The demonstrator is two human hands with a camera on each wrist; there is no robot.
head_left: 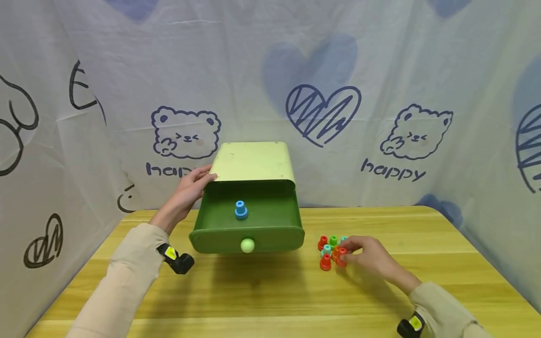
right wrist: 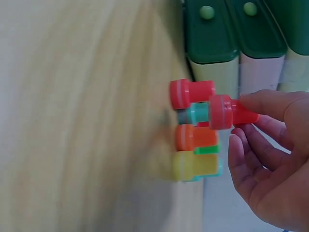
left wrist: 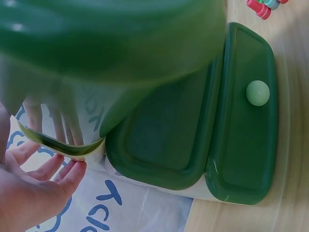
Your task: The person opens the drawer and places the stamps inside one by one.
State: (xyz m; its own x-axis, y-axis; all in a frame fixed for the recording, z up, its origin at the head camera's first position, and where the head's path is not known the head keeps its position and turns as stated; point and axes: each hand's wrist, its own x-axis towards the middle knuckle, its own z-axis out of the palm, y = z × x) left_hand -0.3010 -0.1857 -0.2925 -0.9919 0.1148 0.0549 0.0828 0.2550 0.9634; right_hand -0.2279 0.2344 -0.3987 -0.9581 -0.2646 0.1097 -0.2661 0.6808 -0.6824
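Note:
A small drawer cabinet point(head_left: 253, 162) with a pale yellow top stands on the table, its green top drawer point(head_left: 279, 238) pulled out. Inside the drawer a blue toy stamp point(head_left: 241, 211) sits upright. My left hand point(head_left: 190, 190) rests against the cabinet's upper left side, thumb at the top edge; in the left wrist view its fingers point(left wrist: 67, 176) touch the side wall. Between thumb and fingers, my right hand point(head_left: 369, 256) pinches a red toy stamp point(right wrist: 221, 112) over a cluster of others. Among these are a red one point(head_left: 325, 263), an orange one point(right wrist: 195, 137) and a yellow one point(right wrist: 193, 164).
Two lower green drawers point(left wrist: 244, 135) are closed beneath the pulled-out one, whose round pale knob point(head_left: 247, 245) faces me. The wooden table point(head_left: 262, 300) extends around the cabinet. Behind it hangs a white cloth point(head_left: 253, 70) with bear and heart drawings.

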